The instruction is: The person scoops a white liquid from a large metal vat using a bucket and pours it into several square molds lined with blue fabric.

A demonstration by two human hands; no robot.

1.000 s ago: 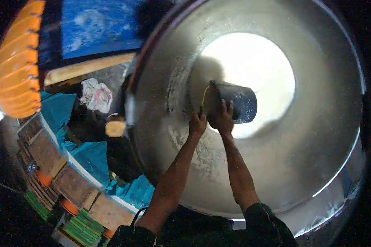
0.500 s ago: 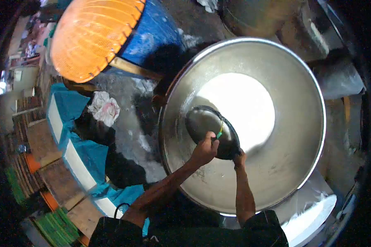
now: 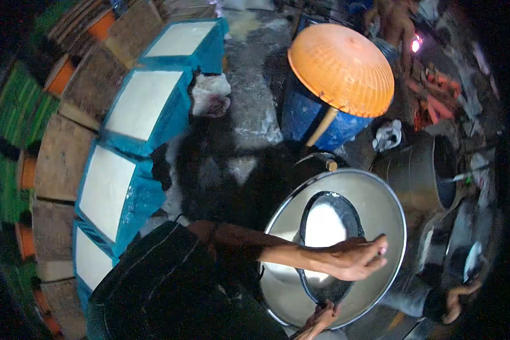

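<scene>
A black bucket [image 3: 350, 216] with white liquid [image 3: 324, 225] in it was over the big metal bowl [image 3: 383, 220]. The step in hand looked like lifting and holding that full bucket. The next move seemed to call for slow, steady hands, since too much tipping could spill the liquid.

The left hand [image 3: 354, 260] reached right across the top of the bucket. Its fingers were partly curled, not spread wide. You could not tell if a handle was tucked inside them. The right hand [image 3: 323, 317] was down at the near edge of the bucket, with its fingers bent tight around it. The bucket leaned a bit, and you could not tell if its bottom touched the bowl.

Over to the left was a row of boxes lined with teal cloth [image 3: 141, 198], with flat white tops.
</scene>
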